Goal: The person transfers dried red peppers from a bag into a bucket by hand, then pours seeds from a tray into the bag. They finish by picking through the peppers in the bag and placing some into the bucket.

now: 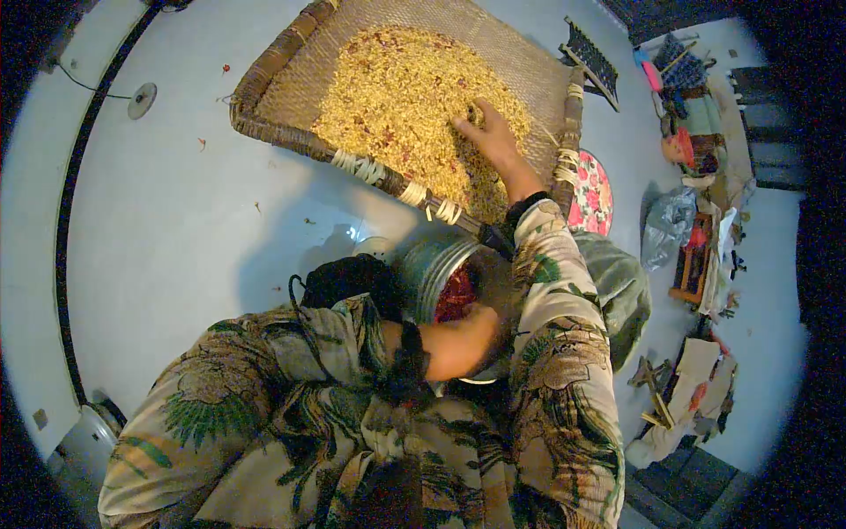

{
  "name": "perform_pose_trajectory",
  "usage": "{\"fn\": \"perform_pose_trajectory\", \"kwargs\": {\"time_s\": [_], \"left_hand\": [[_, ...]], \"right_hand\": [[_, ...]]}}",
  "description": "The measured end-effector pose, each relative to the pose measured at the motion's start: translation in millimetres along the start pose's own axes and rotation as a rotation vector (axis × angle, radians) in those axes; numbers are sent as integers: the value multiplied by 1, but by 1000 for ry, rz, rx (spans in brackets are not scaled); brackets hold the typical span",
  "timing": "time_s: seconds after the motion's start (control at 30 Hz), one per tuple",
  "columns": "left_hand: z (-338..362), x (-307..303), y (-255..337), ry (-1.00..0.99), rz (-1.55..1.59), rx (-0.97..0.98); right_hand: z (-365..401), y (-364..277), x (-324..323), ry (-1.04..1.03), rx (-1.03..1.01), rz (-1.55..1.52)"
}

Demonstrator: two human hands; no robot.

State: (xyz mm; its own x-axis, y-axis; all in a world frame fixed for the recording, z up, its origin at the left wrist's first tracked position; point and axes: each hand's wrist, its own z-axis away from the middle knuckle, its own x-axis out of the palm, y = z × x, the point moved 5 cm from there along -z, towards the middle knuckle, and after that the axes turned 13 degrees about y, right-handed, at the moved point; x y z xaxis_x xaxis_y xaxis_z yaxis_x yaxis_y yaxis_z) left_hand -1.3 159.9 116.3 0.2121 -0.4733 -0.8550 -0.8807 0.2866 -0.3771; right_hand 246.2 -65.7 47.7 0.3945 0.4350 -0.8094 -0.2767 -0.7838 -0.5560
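A large woven tray [286, 88] with a dark bound rim holds a heap of yellow grains [397, 97] speckled with red bits. My right hand [492, 137] rests over the right part of the heap, thumb and fingers apart, with nothing seen in it. Below the tray's near rim, a metal pot [427, 269] has red pieces [455, 295] inside. My left hand [471, 339] reaches to the pot's mouth beside them. It is blurred, and its fingers are hidden, so what it holds cannot be made out.
A round floral seat [590, 194] stands right of the tray, near a grey-green cloth bundle [621, 300]. A small dark rack [592, 66] is at the upper right. Farther right are a clear plastic bag [667, 229] and a wooden frame [693, 260]. A round disc [142, 100] lies at upper left.
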Motion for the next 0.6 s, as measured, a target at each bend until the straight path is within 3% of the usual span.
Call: {"fn": "perform_pose_trajectory", "kwargs": {"time_s": [0.07,0.17,0.3,0.4,0.6], "left_hand": [[1,0,3,6,-51,16],[2,-3,1,3,-94,31],[5,-23,-20,-62,7,57],[2,-15,-15,46,20,4],[-8,-4,-5,10,127,-6]], "right_hand": [[1,-5,13,-111,0,-47],[3,-26,32,-242,-203,-30],[32,-71,37,-358,-403,210],[48,-82,37,-474,-454,291],[63,-81,29,-474,-624,299]]}}
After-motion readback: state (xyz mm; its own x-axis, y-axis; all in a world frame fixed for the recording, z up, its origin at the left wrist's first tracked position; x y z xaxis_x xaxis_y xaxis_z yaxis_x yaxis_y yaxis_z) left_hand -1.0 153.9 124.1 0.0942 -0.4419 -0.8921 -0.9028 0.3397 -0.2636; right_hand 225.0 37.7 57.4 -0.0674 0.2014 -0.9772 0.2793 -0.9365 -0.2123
